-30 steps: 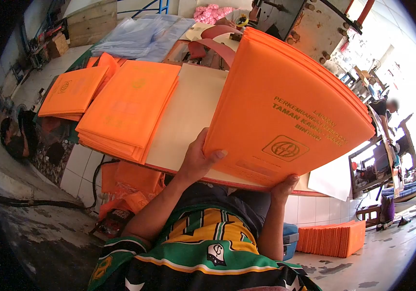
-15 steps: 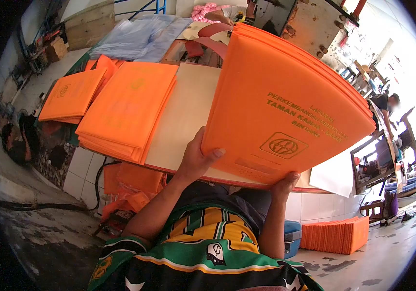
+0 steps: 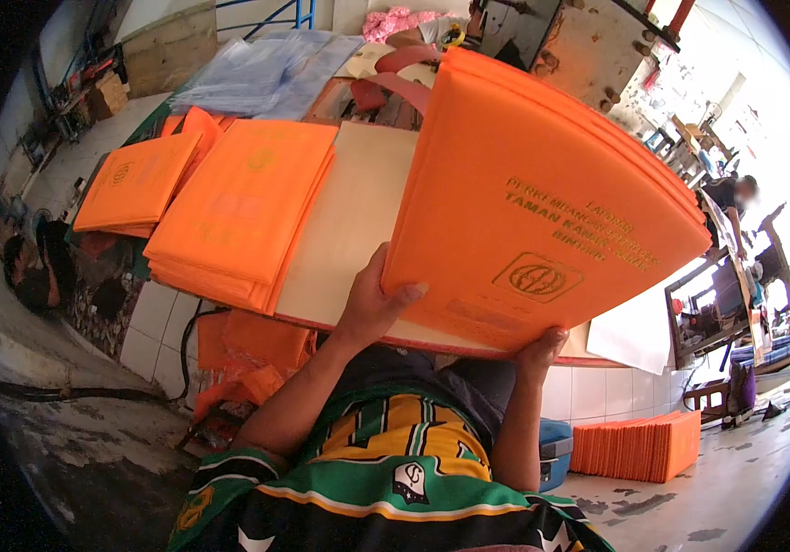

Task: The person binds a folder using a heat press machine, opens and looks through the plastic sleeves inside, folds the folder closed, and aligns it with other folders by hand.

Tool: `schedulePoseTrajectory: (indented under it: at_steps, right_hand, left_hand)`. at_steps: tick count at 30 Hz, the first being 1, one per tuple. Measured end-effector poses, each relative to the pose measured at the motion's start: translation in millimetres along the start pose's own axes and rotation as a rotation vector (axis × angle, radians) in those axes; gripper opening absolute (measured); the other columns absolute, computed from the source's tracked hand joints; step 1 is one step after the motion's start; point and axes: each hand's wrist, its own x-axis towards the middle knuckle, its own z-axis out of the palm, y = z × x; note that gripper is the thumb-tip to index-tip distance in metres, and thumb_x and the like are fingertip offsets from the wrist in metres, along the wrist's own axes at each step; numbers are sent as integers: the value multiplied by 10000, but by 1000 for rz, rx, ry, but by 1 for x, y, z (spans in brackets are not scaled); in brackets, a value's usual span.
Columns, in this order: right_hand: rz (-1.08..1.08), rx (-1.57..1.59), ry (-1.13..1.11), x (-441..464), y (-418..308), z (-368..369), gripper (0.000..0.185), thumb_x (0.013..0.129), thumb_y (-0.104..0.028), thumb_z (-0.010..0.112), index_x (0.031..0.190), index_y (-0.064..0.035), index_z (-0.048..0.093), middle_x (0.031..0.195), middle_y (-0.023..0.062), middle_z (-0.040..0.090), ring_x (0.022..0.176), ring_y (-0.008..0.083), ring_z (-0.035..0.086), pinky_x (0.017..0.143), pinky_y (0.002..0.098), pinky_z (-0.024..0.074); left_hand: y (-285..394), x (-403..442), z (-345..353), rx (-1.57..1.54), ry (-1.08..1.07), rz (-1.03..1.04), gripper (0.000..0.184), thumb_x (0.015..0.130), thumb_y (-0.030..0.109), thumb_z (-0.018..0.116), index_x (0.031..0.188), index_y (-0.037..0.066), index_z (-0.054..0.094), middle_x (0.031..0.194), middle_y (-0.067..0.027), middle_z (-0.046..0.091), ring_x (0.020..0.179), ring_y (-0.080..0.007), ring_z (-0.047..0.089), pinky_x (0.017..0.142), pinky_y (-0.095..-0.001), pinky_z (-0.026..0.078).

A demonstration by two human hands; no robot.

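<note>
A thick stack of orange report folders point(image 3: 505, 221) with gold lettering and an emblem is raised and tilted over the table in front of me. My left hand point(image 3: 378, 299) grips its lower left corner, thumb on the front cover. At the bottom edge, my right hand point(image 3: 539, 354) holds the same stack, thumb in front; the fingers of both hands are mostly hidden behind it. Left of the stack, a pile of orange folders point(image 3: 243, 202) lies on the table. Farther left sits a smaller pile of orange folders point(image 3: 132, 184).
Clear plastic sheets point(image 3: 271, 78) lie at the table's far left. A white sheet point(image 3: 629, 331) juts past the table's right side. On the floor stand a long row of orange folders point(image 3: 636, 446) and a blue box point(image 3: 555, 451). Other people are in the background.
The held stack has tipped very slightly, its top edge a little lower. Both hands keep the same grip. In the background, another person's arm has shifted slightly.
</note>
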Motion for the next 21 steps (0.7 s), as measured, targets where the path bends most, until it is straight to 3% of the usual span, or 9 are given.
schedulePoseTrajectory:
  at_steps: [2, 21]
  right_hand:
    - [-53, -43, -94, 5, 0, -2, 918, 816, -756, 370, 1222, 63, 453, 1184, 162, 530, 1087, 254, 523, 924, 402, 431]
    - [-24, 27, -130, 0, -11, 3, 883, 841, -723, 371, 1268, 49, 403, 1238, 166, 488, 1144, 258, 485, 958, 409, 408]
  left_hand:
    - [-1, 4, 1, 14, 21, -32, 639, 849, 414, 664, 1257, -16, 425, 1116, -100, 580, 1043, -144, 541, 905, -299, 444]
    - [-7, 3, -1, -33, -15, 38, 670, 840, 450, 665, 1259, -13, 423, 1105, -90, 582, 1036, -132, 536, 894, -293, 444]
